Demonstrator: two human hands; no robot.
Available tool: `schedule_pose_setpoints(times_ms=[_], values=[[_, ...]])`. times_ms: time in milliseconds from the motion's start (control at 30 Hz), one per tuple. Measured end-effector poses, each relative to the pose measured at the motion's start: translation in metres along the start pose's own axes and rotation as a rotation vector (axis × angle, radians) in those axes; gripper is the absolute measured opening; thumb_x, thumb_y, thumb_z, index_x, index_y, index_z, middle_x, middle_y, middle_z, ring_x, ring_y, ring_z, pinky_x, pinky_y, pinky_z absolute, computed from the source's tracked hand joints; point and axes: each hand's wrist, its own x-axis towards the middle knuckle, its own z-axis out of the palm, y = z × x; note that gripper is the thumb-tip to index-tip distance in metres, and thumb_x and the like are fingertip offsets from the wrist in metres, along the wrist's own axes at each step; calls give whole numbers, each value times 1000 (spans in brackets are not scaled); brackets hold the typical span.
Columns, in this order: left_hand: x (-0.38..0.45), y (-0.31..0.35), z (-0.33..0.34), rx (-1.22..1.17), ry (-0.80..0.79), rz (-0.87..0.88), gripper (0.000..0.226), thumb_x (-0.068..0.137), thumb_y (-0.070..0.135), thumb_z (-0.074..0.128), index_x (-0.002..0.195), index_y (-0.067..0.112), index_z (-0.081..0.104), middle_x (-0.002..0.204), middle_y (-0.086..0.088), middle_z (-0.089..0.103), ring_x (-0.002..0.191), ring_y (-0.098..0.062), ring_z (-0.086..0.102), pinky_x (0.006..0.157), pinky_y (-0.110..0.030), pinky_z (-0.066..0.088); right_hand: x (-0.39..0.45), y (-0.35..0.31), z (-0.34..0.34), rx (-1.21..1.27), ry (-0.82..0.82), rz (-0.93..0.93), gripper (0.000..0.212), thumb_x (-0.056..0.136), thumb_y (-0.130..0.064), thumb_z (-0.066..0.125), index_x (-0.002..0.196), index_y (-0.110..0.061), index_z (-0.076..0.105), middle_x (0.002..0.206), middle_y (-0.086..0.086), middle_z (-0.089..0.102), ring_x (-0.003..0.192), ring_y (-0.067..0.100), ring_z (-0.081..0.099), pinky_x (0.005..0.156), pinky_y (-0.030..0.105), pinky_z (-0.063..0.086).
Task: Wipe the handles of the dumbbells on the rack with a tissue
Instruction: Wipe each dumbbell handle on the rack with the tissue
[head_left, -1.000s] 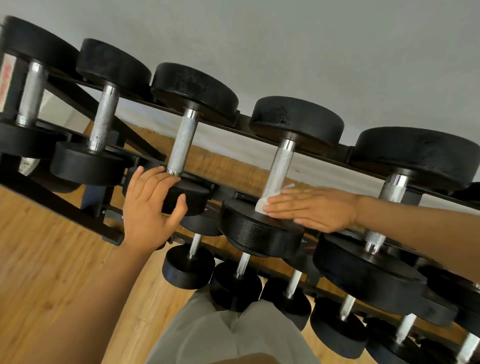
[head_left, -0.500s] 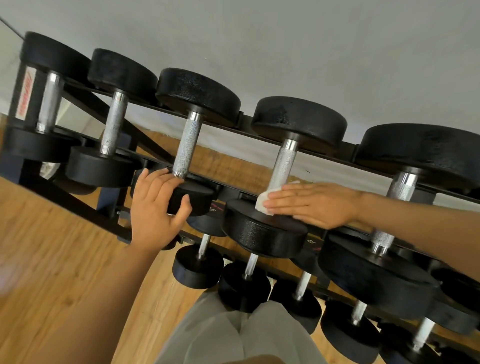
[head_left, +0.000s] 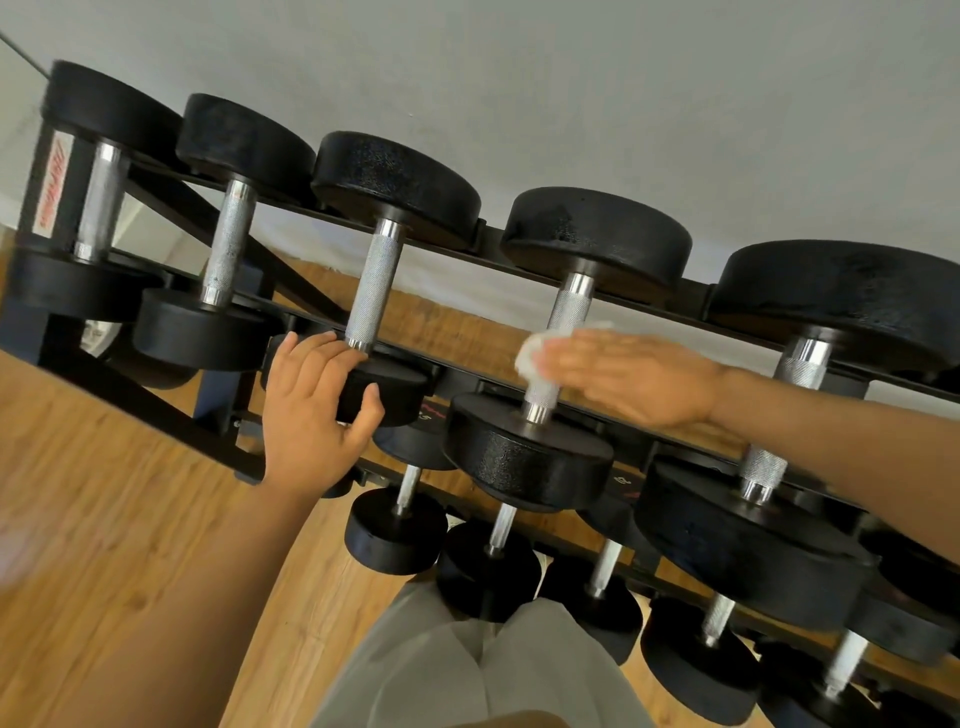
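Far left, the black steel dumbbell rack (head_left: 156, 400) runs its angled frame down to the wooden plank floor (head_left: 104, 519), and the top tier carries a row of black round-headed dumbbells with knurled chrome handles. First dumbbell (head_left: 98, 202) sits beside the red-lettered upright, second dumbbell (head_left: 228, 239) just right of it. Now the left hand (head_left: 311, 415): fingers spread and straight over the near head of the third dumbbell (head_left: 374, 291), thumb hooked at the head's front edge, palm resting there, nothing pinched. On to the fourth dumbbell (head_left: 561, 332), and here is the action: the white crumpled tissue (head_left: 535, 358) lies pressed against its chrome handle, about halfway down, under the flat, straight fingers of the right hand (head_left: 634, 379), which reaches in from the right and is a touch motion-blurred. Further right, the big fifth dumbbell (head_left: 795, 395) stands partly behind that forearm. Below, the lower tier holds smaller dumbbells (head_left: 400, 525), and grey trousers (head_left: 467, 670) show at the bottom edge.
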Motion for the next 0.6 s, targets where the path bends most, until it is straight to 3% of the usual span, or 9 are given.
schedule_pose_setpoints(times_ms=[133, 300, 400, 600], values=[[0, -1, 1, -8, -2, -1, 39, 94, 33, 51, 113, 3, 67, 112, -15, 67, 121, -32, 55, 122, -42, 19, 6, 1, -5, 35, 152, 269, 46, 104, -15, 30, 147, 2, 32, 156, 15, 28, 147, 29, 20, 122, 39, 13], [-1, -2, 1, -4, 5, 6, 39, 94, 33, 52, 113, 3, 67, 112, -15, 67, 121, -31, 55, 122, -43, 20, -10, -27, 14, 125, -73, 10, 45, 104, -17, 33, 146, -3, 36, 156, 8, 31, 148, 22, 21, 123, 36, 11], [0, -1, 1, -7, 7, 1, 38, 94, 33, 52, 113, 3, 67, 112, -14, 67, 121, -31, 55, 122, -42, 18, -10, -20, 6, 60, -129, -92, 44, 103, -17, 34, 145, -4, 40, 155, 7, 33, 147, 19, 24, 122, 35, 15], [-1, 0, 0, -3, -10, -11, 39, 94, 33, 51, 114, 3, 67, 112, -14, 67, 121, -29, 54, 123, -37, 15, 10, -7, -5, 16, 150, 304, 48, 105, -20, 28, 150, -2, 26, 158, 12, 24, 149, 24, 16, 122, 34, 12]])
